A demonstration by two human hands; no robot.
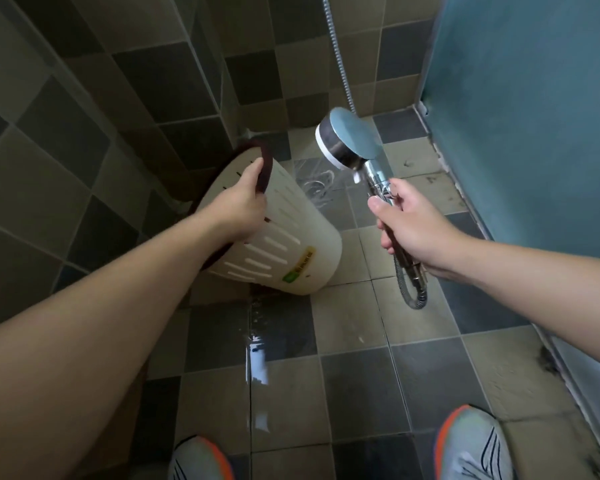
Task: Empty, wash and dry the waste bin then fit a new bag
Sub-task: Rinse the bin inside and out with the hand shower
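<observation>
Cream plastic with slotted sides and a dark maroon rim, the round waste bin (278,244) sits left of centre in the scene, tipped so its mouth faces the far left tiled wall (84,109) and its base points near and right, held just above or barely touching the grey-and-tan tiled floor (354,327); which of the two cannot be told. The left hand (238,206) holds it by the rim, fingers curled over the maroon edge and into the mouth, thumb side on the outer wall.

A streak of water (257,355) lies on the floor near the bin's base, running toward the person's grey-and-orange shoes (471,445).

To the right, the right hand (409,226) is wrapped closed around the handle of the chrome hand shower with a round head (347,140), thumb lying along the stem, its metal hose (413,292) looping below the wrist. The spray face points left, toward the bin, though well apart from it.

The step looks like rinsing. To do it well, the person would likely turn the mouth more toward the shower head, bring the spray close inside, and rotate the bin by the rim so every wall and slot is flushed. Keeping the mouth lower than the base should let dirty water drain out rather than pool. A firm rim grip matters, since wet plastic may slip.
</observation>
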